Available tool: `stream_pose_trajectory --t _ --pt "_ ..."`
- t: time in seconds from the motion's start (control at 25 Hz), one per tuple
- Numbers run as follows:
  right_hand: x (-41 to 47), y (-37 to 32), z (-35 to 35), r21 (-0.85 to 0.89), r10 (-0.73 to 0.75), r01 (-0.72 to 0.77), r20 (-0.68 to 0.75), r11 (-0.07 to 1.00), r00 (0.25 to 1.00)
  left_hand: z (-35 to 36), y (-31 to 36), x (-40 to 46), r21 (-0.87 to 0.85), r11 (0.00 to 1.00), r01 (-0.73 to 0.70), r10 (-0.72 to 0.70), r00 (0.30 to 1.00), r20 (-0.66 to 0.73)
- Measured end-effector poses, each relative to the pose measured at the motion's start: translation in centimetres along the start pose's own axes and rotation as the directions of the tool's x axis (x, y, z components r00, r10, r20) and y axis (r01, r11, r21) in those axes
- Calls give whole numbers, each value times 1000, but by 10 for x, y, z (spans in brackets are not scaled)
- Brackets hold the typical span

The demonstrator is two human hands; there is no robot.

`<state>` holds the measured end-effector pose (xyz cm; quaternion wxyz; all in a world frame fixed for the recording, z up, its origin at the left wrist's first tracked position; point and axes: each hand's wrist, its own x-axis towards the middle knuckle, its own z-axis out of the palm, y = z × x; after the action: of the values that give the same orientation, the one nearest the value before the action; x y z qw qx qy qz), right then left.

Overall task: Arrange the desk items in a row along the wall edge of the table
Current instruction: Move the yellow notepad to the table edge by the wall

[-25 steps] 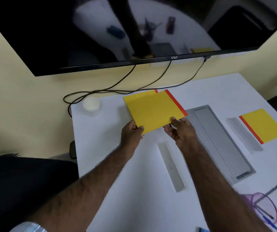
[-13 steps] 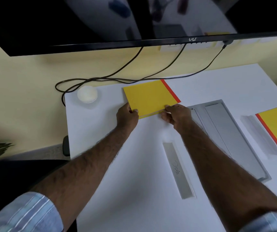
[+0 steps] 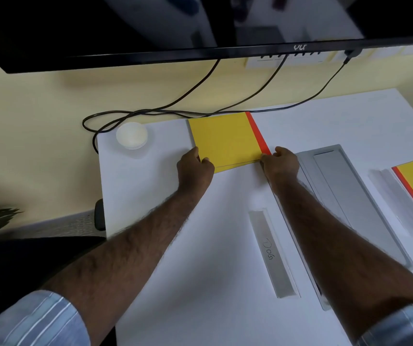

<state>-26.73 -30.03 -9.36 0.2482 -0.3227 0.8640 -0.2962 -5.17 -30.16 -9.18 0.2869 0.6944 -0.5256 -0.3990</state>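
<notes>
Fingers (image 3: 204,159) of both hands pinch the near corners of the yellow pad (image 3: 225,141), which lies against the bench's (image 3: 200,245) wall edge; pushing farther could snag the cables (image 3: 150,112) behind it.

Views: one, head-worn, wide-angle.
Position: above the near edge of the white counter (image 3: 200,283).
Facing: forward and down, toward the wall (image 3: 38,116) and the monitor (image 3: 100,28).
Nearness: close; both forearms reach out from the bottom corners.
Overlap: none, single view.
</notes>
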Motion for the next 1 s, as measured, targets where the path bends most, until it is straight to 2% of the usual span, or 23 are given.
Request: stream_pose_trajectory --t 0.2,0.52,0.64,0.72,0.84,1.0 --pt "-1 -8 3 -158 -92 101 64 982 994 4 3 -10 52 998 -33 30 998 49" --pt "-4 -7 0 -137 -146 155 68 978 987 -4 15 -2 144 990 -3 -16 991 131" --pt "-4 -8 -12 -150 -132 158 172 976 976 -9 19 -3 109 994 21 -40 984 172" --pt "-11 -9 -20 -116 -106 136 231 984 967 -10 19 -5 102 994 26 -45 981 191" --pt "-47 -7 -51 3 -182 184 139 983 973 -16 30 -21 33 999 8 -13 984 176" --pt "-124 17 -87 178 -228 216 52 960 972 -16 33 -66 -64 996 -65 69 996 63"
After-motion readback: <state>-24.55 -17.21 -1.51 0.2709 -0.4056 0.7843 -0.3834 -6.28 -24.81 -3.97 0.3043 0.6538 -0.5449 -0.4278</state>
